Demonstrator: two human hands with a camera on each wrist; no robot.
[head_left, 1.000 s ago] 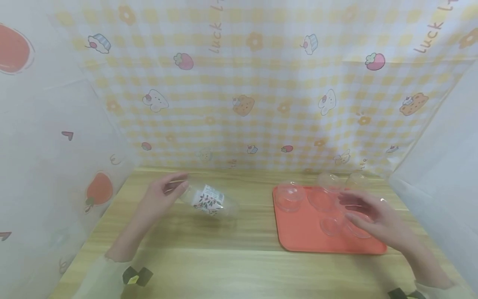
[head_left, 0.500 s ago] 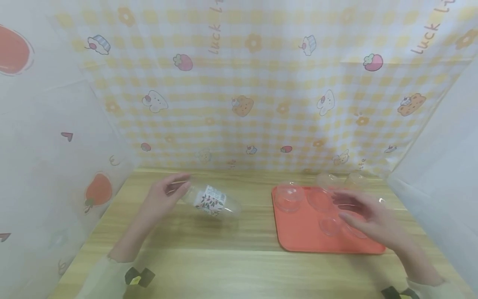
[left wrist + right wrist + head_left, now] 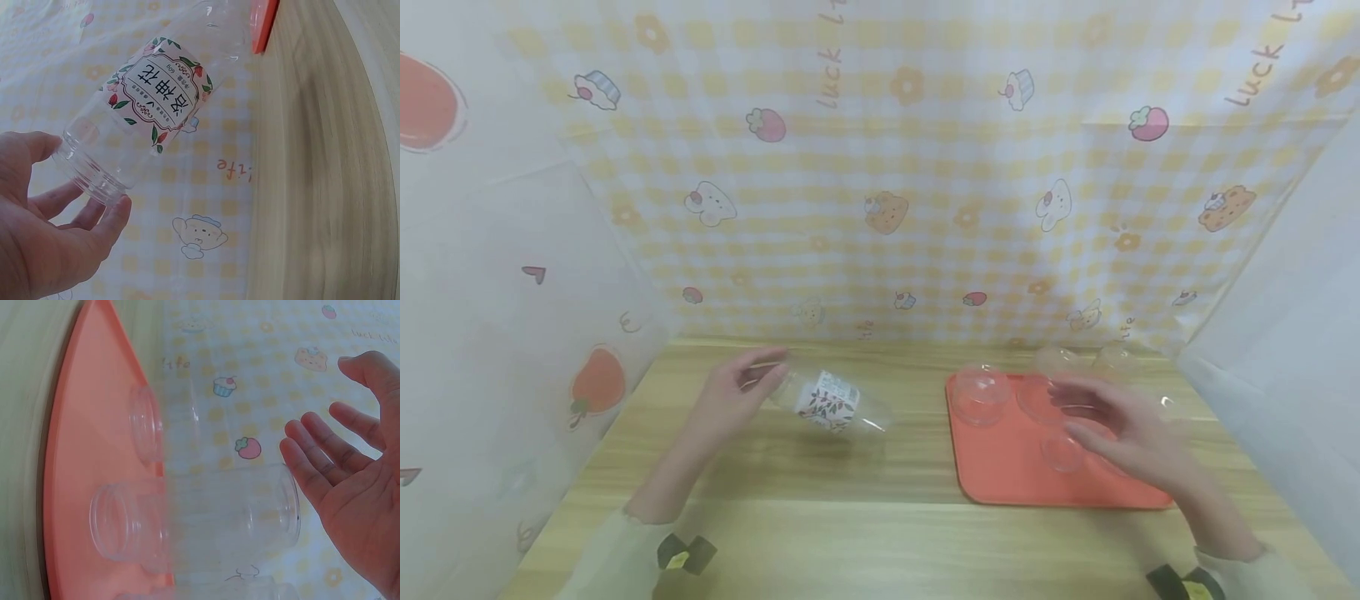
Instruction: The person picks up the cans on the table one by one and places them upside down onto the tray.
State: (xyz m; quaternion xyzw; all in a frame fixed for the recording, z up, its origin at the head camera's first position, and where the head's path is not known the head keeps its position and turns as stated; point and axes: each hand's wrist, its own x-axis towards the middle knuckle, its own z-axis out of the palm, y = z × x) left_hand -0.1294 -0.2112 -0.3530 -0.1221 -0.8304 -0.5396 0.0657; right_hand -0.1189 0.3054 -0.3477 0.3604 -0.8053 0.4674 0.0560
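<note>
My left hand (image 3: 737, 396) grips a clear plastic jar (image 3: 100, 147) by its ridged end, thumb on one side and fingers on the other. The jar hangs tilted over the table, its far end lower and toward the right. Around it runs a white label (image 3: 828, 402) with red flowers, green leaves and dark characters. My right hand (image 3: 1123, 429) is above the tray, fingers spread and slightly bent, holding nothing. In the right wrist view, its fingertips appear beside a clear jar (image 3: 206, 515) standing on the tray; another clear jar (image 3: 147, 425) stands nearby.
On the table's right side lies a red tray (image 3: 1000, 479) bearing several clear jars, partly hidden by the right hand. The wooden table (image 3: 850, 542) ends at a yellow checked cloth (image 3: 880, 267) behind, with pale cloths at left and right.
The left hand and its jar have shifted slightly to the right. My right hand has drifted left over the tray. The tray and its jars stay in place.
</note>
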